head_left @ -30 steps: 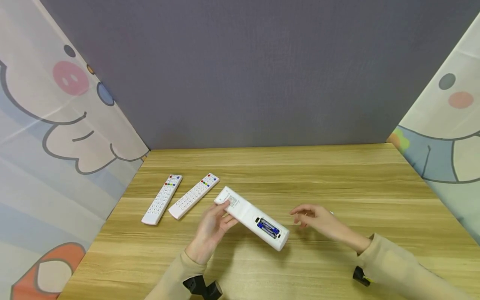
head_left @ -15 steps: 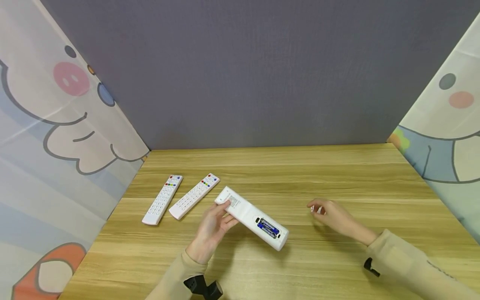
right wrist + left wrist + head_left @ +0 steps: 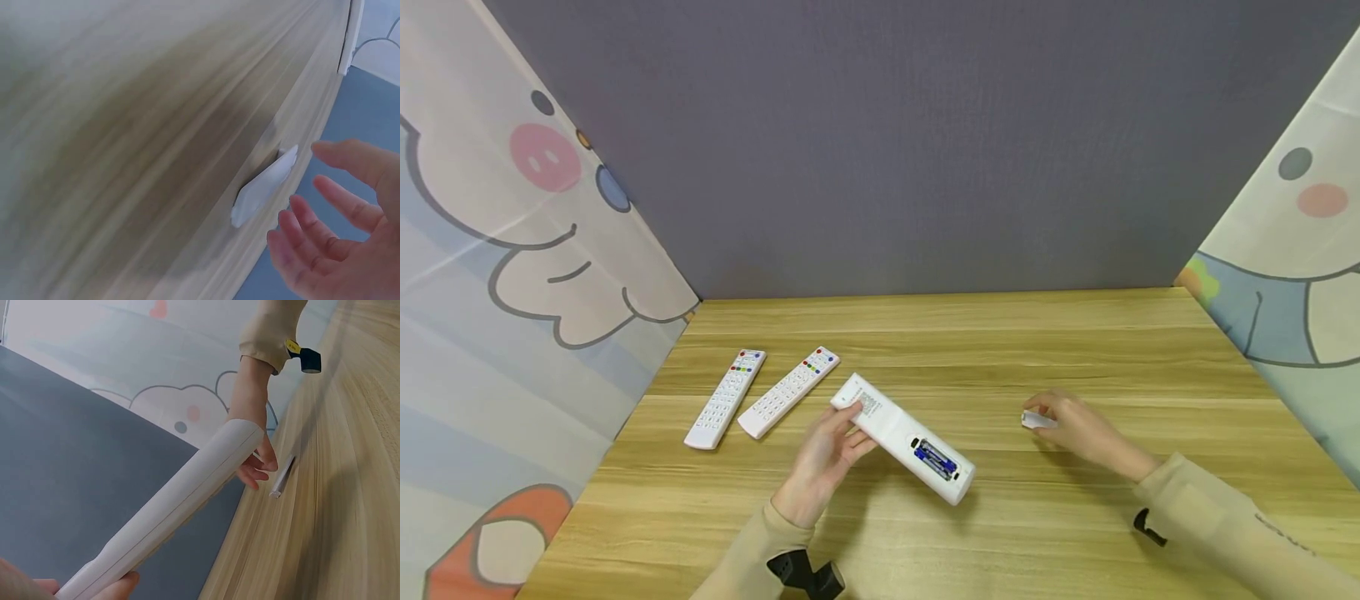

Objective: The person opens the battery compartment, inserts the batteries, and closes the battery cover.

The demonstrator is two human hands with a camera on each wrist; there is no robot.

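Note:
My left hand (image 3: 820, 468) grips the far end of a white remote control (image 3: 887, 423), its back turned up. Two blue batteries (image 3: 935, 458) show in its uncovered compartment. In the left wrist view the remote (image 3: 172, 500) is seen from its side, above the table. Beside a small white battery cover (image 3: 1036, 420), my right hand (image 3: 1084, 429) hovers over the wood. The right wrist view shows that cover (image 3: 265, 187) lying on the table, with the right hand's fingers (image 3: 325, 240) spread loosely and a gap between them and it.
Two more white remotes lie face up at the left, one outermost (image 3: 725, 400) and one closer to the held remote (image 3: 787, 392). A grey panel (image 3: 925, 150) stands behind the wooden table (image 3: 1000, 342). Cartoon-printed curtains (image 3: 467, 333) flank both sides.
My right hand has moved right, away from the held remote, to the battery cover, which now shows beside its fingers. The left hand and its remote have barely moved.

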